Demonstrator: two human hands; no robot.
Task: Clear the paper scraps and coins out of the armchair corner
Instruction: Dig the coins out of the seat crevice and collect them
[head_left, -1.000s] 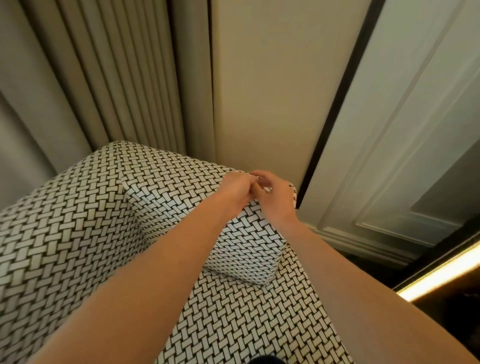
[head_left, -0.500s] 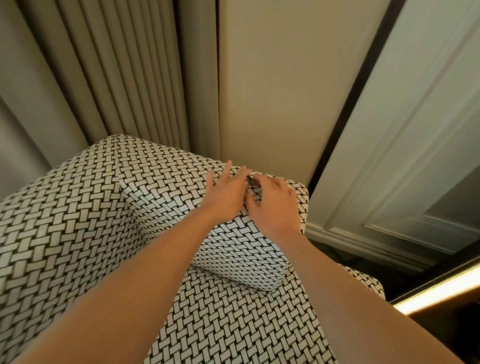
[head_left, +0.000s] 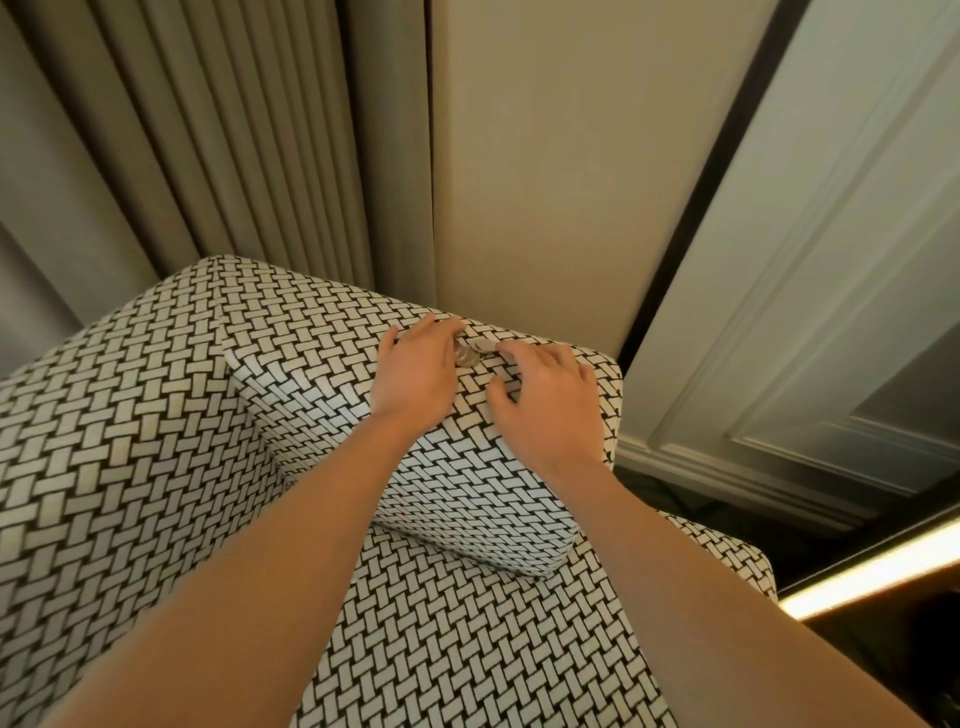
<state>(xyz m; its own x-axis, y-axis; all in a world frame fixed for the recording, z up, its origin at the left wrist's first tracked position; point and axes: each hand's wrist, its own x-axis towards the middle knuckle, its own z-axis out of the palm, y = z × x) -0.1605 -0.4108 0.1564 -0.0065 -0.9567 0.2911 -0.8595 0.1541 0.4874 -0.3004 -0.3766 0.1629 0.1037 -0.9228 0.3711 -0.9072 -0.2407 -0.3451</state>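
Parting since a sec ago, L hand (head_left: 415, 376) lies flat, R hand (head_left: 545, 405) half-curled, fingertip touching bared coins (head_left: 467, 357), nothing gripped yet.

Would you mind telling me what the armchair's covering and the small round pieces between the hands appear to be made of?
Armchair covering: matte upholstery fabric, by its soft rounded edges; black-and-white basketweave pattern, woven or printed, hard to tell. Round pieces: probably metal coins, silvery-grey with a dull sheen, though small and blurred.
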